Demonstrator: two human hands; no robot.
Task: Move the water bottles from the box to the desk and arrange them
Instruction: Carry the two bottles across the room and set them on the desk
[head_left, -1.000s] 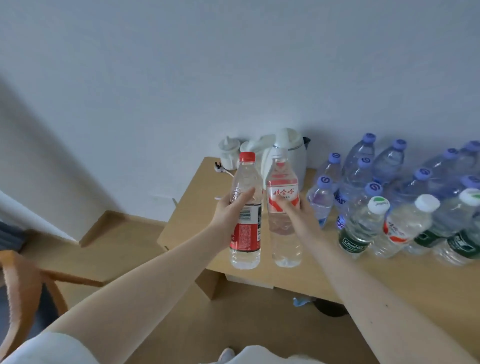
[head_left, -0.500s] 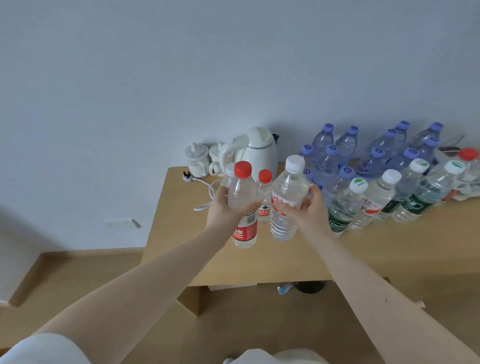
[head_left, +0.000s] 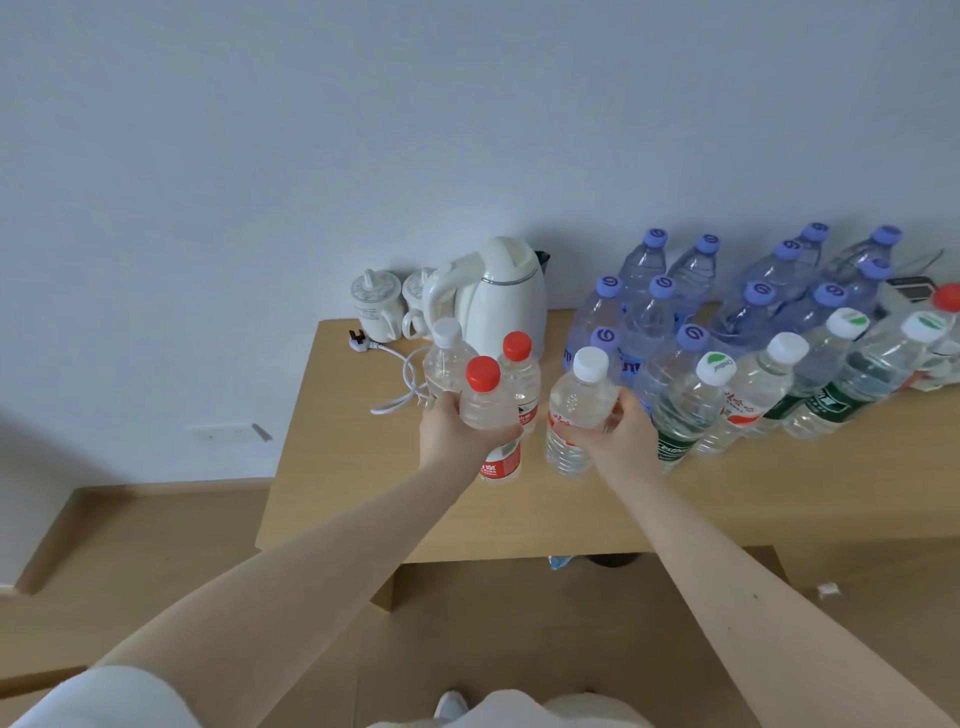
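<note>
Holding red-capped bottle (head_left: 487, 408) in left grip (head_left: 448, 437) | white-capped bottle (head_left: 575, 402) in right grip (head_left: 626, 441) | both clear plastic

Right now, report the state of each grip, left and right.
Left grip: closed, holds the red-capped bottle.
Right grip: closed, holds the white-capped bottle.

Both bare forearms stretched forward across front edge of desk (head_left: 363, 467). Left hand (head_left: 453, 434) over desk's left part, fingers curled round red-capped bottle (head_left: 488, 408). Right hand (head_left: 621, 439) over desk further right, fingers wrapped round white-capped bottle (head_left: 577, 400). Hands apart.
</note>
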